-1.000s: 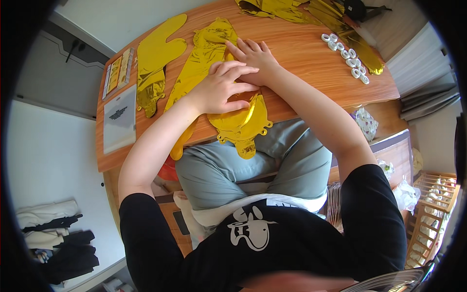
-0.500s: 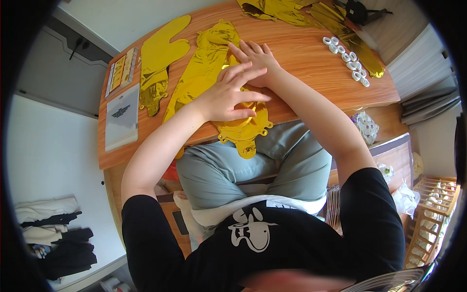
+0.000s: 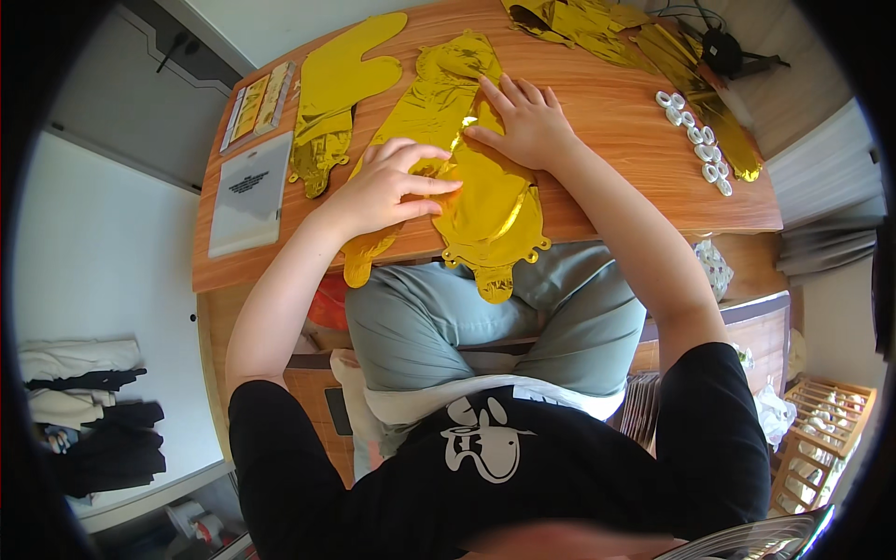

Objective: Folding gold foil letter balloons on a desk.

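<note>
A shiny gold foil balloon (image 3: 495,201), uninflated and creased, lies on the table in front of me. Its tabbed end hangs over the near edge above my lap. My left hand (image 3: 397,182) rests on its left part, fingers spread and slightly bent. Farther up, my right hand (image 3: 532,121) lies palm down on the foil's right side with its fingers apart. Neither hand grips anything. To the left, another flat gold foil balloon (image 3: 336,84) with a rounded, bent top lies untouched.
Several small white rings (image 3: 705,145) lie at the right of the wooden table (image 3: 616,187). More gold foil (image 3: 579,33) and a black device with a cable (image 3: 723,51) are at the back right. A translucent pouch (image 3: 250,196) and a flat box (image 3: 258,107) sit at left.
My hands have moved apart: the left no longer overlaps the right and now rests left on the foil. The right hand lies flatter on the foil. The view has shifted slightly.
</note>
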Demonstrator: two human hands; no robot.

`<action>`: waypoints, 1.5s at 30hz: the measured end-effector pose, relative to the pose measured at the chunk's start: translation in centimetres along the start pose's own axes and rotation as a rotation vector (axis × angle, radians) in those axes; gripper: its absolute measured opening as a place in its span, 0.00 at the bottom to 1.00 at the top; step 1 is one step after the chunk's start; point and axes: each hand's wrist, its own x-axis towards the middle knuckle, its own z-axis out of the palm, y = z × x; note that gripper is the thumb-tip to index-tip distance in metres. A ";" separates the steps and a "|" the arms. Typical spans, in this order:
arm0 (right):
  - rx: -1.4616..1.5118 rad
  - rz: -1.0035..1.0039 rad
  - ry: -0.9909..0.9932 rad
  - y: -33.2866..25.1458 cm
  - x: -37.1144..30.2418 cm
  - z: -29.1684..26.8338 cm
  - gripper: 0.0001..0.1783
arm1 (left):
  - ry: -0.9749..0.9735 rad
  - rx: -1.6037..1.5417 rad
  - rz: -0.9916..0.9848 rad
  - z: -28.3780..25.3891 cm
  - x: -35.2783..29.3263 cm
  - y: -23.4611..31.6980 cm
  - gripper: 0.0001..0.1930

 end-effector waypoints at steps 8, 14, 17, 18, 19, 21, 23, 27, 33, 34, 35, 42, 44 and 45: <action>-0.014 0.001 -0.008 0.2 0.0 0.1 0.53 | 0.009 -0.246 -0.076 0.2 2.0 0.0 0.14; 0.003 -0.008 -0.010 0.5 0.2 0.4 0.53 | 0.085 -1.499 -0.188 0.5 3.4 -1.3 0.19; 0.000 -0.009 -0.018 0.4 0.3 0.4 0.53 | 0.141 -1.235 -0.077 0.7 3.8 -0.4 0.21; -0.004 -0.012 -0.022 0.4 0.3 0.4 0.54 | 0.169 -0.800 0.017 0.7 3.8 0.0 0.23; -0.006 -0.016 -0.026 0.4 0.3 0.4 0.54 | 0.167 -0.799 0.018 0.4 3.8 0.0 0.23; -0.001 -0.010 -0.021 0.4 0.2 0.4 0.54 | -0.041 -0.322 0.106 -0.8 3.9 0.5 0.21; 0.006 -0.007 -0.016 0.3 0.1 0.3 0.54 | -0.039 -0.293 0.084 -1.0 4.1 1.0 0.22; -0.004 -0.009 -0.020 0.4 0.1 0.2 0.54 | -0.153 -0.218 0.061 -1.7 4.8 1.5 0.26; -0.005 -0.013 -0.020 0.4 0.3 0.6 0.54 | -0.078 -0.201 0.107 -1.4 5.7 1.9 0.23; 0.006 -0.007 -0.020 0.4 0.3 0.6 0.54 | -0.162 -0.138 0.137 -1.7 5.7 2.0 0.21; 0.007 -0.005 -0.020 0.4 0.3 0.5 0.54 | -0.165 -0.138 0.138 -2.0 5.5 2.4 0.21; -0.005 0.016 -0.021 0.0 0.0 0.0 0.51 | -0.022 -0.133 0.276 -1.0 2.9 3.8 0.12; -0.008 0.014 -0.022 0.0 0.0 0.0 0.51 | -0.051 -0.145 0.263 -0.9 2.6 3.7 0.12; -0.006 0.015 -0.018 0.1 0.0 0.0 0.51 | -0.078 -0.158 0.251 -0.8 2.6 3.8 0.12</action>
